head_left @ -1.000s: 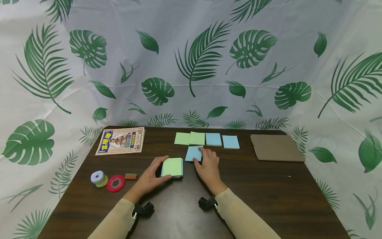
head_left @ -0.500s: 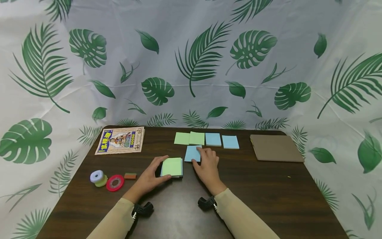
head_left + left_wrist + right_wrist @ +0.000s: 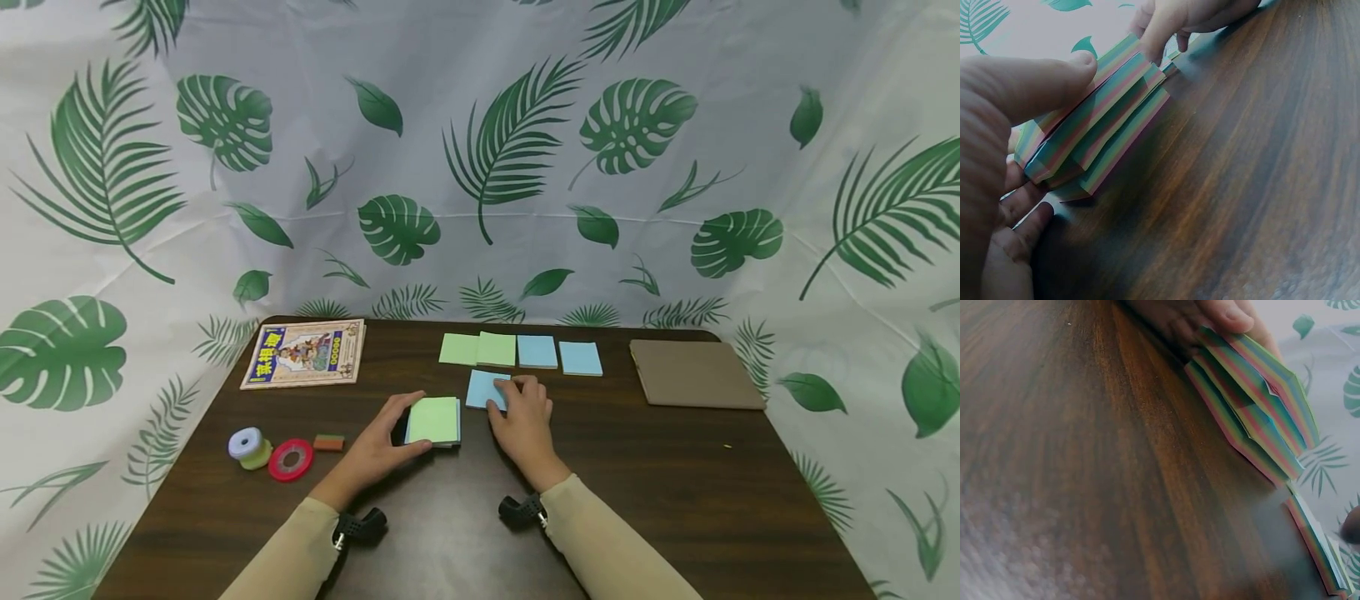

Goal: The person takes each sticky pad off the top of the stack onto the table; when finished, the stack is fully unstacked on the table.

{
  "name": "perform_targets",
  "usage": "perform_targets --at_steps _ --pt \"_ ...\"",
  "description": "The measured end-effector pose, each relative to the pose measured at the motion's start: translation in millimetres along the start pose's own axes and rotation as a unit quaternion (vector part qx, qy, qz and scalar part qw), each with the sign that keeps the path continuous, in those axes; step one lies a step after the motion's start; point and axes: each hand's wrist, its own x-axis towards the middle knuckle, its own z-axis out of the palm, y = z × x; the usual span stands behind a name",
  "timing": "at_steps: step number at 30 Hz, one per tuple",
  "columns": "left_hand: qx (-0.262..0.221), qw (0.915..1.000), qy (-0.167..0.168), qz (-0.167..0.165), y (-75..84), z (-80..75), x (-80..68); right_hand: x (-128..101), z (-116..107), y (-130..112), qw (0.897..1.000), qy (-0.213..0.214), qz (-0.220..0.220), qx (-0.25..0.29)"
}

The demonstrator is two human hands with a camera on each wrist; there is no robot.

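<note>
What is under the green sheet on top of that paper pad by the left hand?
Under the green top sheet, the striped paper pad shows many coloured layers at its edges; the dark wooden table beneath is covered.

The counter (image 3: 637, 492) is dark brown wood grain. The note pad (image 3: 433, 420) shows a light green top sheet, with striped pink, green and blue edges (plain in the wrist views). A loose note (image 3: 482, 387) is light blue; the back row (image 3: 520, 351) runs two green, two blue. The folder (image 3: 693, 372) is tan-brown, the backdrop (image 3: 480, 167) white with green leaves, the sleeves (image 3: 600, 542) beige.
</note>
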Motion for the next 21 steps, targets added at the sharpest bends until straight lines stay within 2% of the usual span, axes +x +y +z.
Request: perform_targets --at_steps 5,9,13,15,17,19,21 --pt "-0.003 1.0 0.001 -0.004 1.2 0.5 -0.4 2 -1 1 0.995 0.041 -0.055 0.065" --pt "-0.002 1.0 0.002 -0.003 1.4 -0.2 0.4 5 -3 0 0.985 0.071 -0.108 0.118" --pt "-0.001 1.0 0.005 0.0 0.8 -0.4 1.3 5 -4 -3 0.974 0.082 -0.138 0.16" --pt "0.0 1.0 0.005 0.006 0.2 -0.1 1.7 4 -5 -5 0.966 0.069 -0.143 0.204" --pt "0.001 0.9999 0.004 0.012 -0.5 0.5 1.8 2 -5 -9 0.955 0.034 -0.126 0.267" --pt "0.005 0.9999 0.003 0.014 -1.1 1.1 1.5 -1 -5 -13 0.939 -0.018 -0.095 0.331" --pt "0.006 0.9999 0.004 0.011 -1.5 1.8 0.8 -3 -4 -15 0.928 -0.062 -0.058 0.363"
